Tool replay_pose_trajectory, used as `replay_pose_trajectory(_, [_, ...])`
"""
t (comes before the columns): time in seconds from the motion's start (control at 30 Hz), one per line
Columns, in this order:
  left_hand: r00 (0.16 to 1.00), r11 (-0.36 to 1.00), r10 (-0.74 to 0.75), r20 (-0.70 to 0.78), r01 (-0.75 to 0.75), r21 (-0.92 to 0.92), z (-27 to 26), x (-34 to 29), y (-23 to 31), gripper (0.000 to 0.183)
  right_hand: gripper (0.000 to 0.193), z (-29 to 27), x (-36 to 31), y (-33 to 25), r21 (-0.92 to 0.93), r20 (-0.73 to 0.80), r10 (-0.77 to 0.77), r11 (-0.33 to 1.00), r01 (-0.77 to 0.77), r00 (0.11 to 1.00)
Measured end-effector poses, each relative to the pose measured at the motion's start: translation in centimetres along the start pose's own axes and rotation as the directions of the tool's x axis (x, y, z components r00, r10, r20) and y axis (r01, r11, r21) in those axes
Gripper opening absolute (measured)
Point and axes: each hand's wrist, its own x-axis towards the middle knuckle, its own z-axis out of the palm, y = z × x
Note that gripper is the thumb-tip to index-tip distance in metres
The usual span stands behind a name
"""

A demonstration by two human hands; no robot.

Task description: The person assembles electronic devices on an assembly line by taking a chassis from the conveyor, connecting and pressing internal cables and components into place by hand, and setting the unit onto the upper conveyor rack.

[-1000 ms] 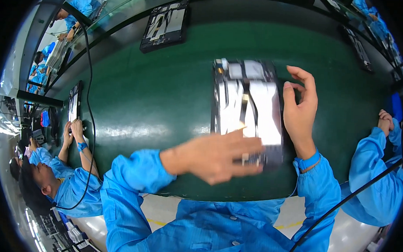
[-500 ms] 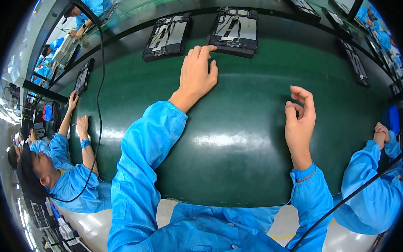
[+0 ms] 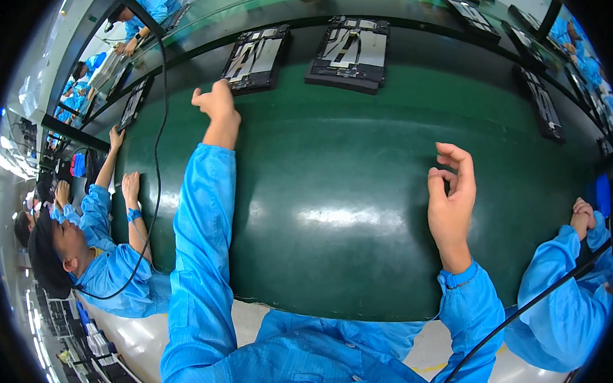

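My left hand (image 3: 217,106) is raised at the near left corner of an opened black tablet (image 3: 256,58), whose grey battery packs and dark ribbon cables show. Some of its fingers point left, apart; others are hidden behind the hand. I cannot tell whether it touches the tablet, and I see nothing held. To the right lies another opened tablet (image 3: 348,54), like the first, with no hand on it. My right hand (image 3: 451,203) hovers over the green tabletop (image 3: 344,260), fingers loosely curved, a gap between thumb and forefinger, nothing in it.
More opened tablets lie at the far right, one (image 3: 540,105) on the table's edge. At left a co-worker's hand (image 3: 116,137) is by a further tablet (image 3: 134,104). A person's clasped hands (image 3: 582,216) rest at right. A black cable (image 3: 161,139) hangs at left.
My left hand has moved left from beside the right tablet to the near corner of the left one. My right hand has barely moved.
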Motion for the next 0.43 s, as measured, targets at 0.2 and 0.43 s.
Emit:
replay_pose_trajectory(0.2, [0.907, 0.854, -0.320, 0.273, 0.401, -0.332, -0.9, 3.8, 1.9, 0.073, 0.040, 0.4, -0.3, -0.1, -0.035, 0.033, -0.023, 0.999, 0.024, 0.999])
replay_pose_trajectory(0.43, [0.807, 0.785, -0.548, 0.219, 0.587, -0.200, -1.3, 6.8, 2.2, 0.060, 0.039, 1.1, -0.2, -0.1, -0.065, 0.064, -0.013, 0.998, 0.017, 0.998])
